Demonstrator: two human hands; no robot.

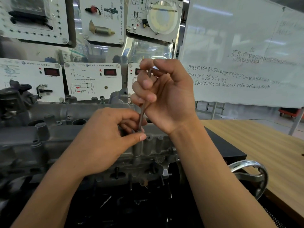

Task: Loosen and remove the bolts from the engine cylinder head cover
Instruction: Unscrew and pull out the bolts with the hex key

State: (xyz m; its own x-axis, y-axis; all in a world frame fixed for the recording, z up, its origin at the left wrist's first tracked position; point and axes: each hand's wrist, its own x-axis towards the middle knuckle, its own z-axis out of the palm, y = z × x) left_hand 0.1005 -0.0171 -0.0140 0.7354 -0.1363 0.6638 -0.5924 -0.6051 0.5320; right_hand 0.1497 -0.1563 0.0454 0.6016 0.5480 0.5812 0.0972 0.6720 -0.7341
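Note:
The grey engine cylinder head cover lies across the left and middle of the view. A dark L-shaped hex key stands nearly upright over the cover's near right edge. My right hand grips its upper part, fingers curled round the shaft and the bent top. My left hand pinches the key's lower tip between thumb and fingers, right at the cover. The bolt under the tip is hidden by my fingers. Another bolt stands raised at the cover's far edge.
Training panels with sensors and red displays stand behind the engine. A whiteboard fills the right background. A wooden table lies to the right, with a chrome handwheel beside the black engine stand.

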